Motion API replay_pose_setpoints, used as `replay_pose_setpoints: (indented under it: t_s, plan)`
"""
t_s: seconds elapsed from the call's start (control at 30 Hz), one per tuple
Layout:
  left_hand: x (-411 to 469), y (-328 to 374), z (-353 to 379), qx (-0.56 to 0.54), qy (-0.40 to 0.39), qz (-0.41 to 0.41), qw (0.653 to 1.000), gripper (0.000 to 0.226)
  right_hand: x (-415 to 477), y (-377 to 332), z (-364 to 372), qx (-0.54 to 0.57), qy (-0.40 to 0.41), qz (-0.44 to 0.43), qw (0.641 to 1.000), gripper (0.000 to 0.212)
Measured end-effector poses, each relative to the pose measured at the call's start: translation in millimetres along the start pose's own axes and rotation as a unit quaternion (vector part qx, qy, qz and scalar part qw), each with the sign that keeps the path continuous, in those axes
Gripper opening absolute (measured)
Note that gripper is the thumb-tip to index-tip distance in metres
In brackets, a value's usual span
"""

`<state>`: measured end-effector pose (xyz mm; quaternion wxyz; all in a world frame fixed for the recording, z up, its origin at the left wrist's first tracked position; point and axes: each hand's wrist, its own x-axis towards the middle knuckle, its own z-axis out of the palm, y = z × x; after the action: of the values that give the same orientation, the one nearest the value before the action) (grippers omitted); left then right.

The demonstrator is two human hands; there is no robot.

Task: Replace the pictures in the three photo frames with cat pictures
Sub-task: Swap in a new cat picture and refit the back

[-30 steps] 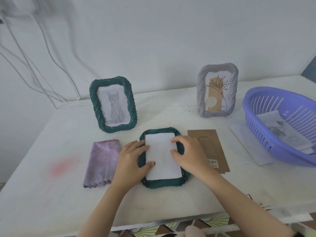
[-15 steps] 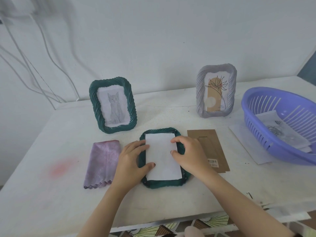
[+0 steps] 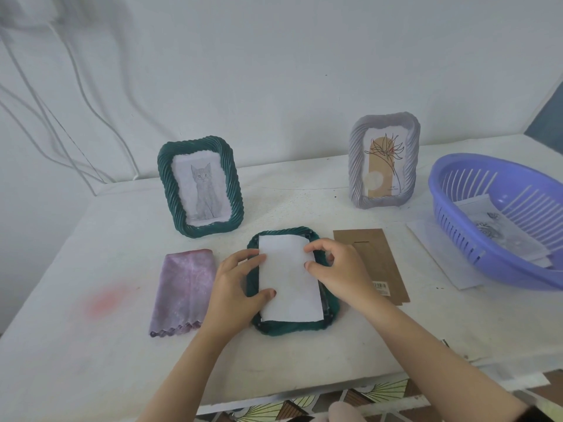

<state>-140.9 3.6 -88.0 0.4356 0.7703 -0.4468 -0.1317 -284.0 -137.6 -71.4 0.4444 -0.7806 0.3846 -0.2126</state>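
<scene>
The only print in sight was a barcode sticker [image 3: 380, 284] on the brown backing board [image 3: 374, 254] and a tiny line at the foot of the flower picture [image 3: 384, 166]; both were too small to read.

The green frame [image 3: 289, 328] lay face down on the desk [image 3: 91, 360], with a white sheet [image 3: 289, 287] laid over its back. The left hand [image 3: 234, 287] rested with straight fingers on the sheet's left edge, thumb pressing lower down. The right hand [image 3: 338, 272] had bent fingers, forefinger and thumb tips on the sheet's right edge; whether they nipped it could not be told.

Just right of that frame lay the backing board, partly hidden by the right hand. Left of it lay a folded purple cloth [image 3: 182, 293]. Behind it to the left stood a second green frame [image 3: 235, 193] holding a cat picture [image 3: 205, 193]; behind to the right stood a grey frame [image 3: 356, 166] holding the flower picture. Far right sat a purple basket [image 3: 457, 239] with papers [image 3: 499, 229] inside.
</scene>
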Motion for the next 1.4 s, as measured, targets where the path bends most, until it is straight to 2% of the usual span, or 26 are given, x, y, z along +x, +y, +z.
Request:
replay_pose_setpoints:
  t_s: [0.13, 0.3, 0.6, 0.9, 1.4]
  plan:
    - [3.3, 3.5, -1.6, -0.095, -0.004, -0.042, 0.995, 0.046, -0.1, -3.0, 0.2, 0.028, -0.001, 0.009, 1.0, 0.021]
    - [2.6, 1.4, -1.1, -0.086, -0.002, -0.04, 0.995, 0.049, 0.0, -8.9, 0.5, 0.08, -0.005, 0.015, 0.997, 0.022]
    - [6.9, 5.9, -4.7, -0.163, 0.008, -0.075, 0.984, 0.043, -2.7, -8.1, 4.7, 0.025, 0.009, -0.001, 1.0, 0.025]
    - [11.5, -0.3, 3.2, 0.036, -0.021, -0.029, 0.999, 0.045, -3.9, -4.1, 9.3, -0.046, 0.028, -0.046, 0.997, 0.028]
    - [8.5, -5.3, 5.7, 0.071, 0.001, 0.018, 0.997, 0.052, 1.7, -9.7, 2.5, 0.048, 0.028, 0.026, 0.998, 0.021]
